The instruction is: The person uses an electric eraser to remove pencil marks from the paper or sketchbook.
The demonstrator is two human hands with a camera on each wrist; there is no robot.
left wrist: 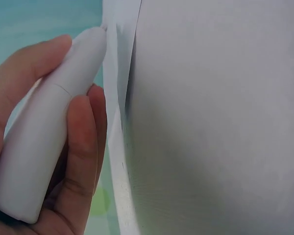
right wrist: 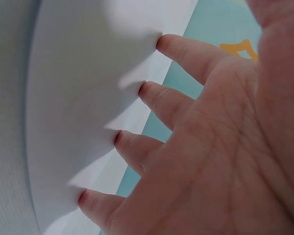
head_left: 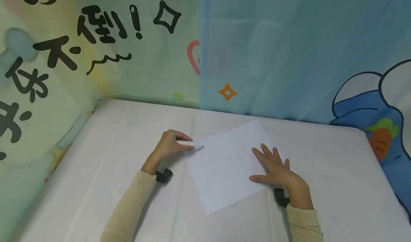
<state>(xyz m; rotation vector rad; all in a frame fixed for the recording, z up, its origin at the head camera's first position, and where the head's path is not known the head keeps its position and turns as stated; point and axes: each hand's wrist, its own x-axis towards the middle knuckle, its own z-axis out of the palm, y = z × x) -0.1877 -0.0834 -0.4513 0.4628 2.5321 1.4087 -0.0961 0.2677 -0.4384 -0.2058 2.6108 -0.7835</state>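
Observation:
In the head view my left hand (head_left: 171,143) grips a thick white pen-shaped tool (head_left: 185,144) with a small metal tip. That tip points right, over the left corner of a sheet of white paper (head_left: 224,167); whether it touches is unclear. Seen from the left wrist, the thumb and fingers wrap the smooth tapered body (left wrist: 39,142), which has a thin seam around it. On the sheet's right side, my right hand (head_left: 273,167) presses with spread fingers. The right wrist view shows its fingertips (right wrist: 161,41) against the paper (right wrist: 73,103).
A white cloth (head_left: 128,127) covers the table under the paper. Printed curtains (head_left: 273,49) rise along the back and left edges. Black wrist-worn devices (head_left: 164,176) sit beneath both wrists, close to the tabletop.

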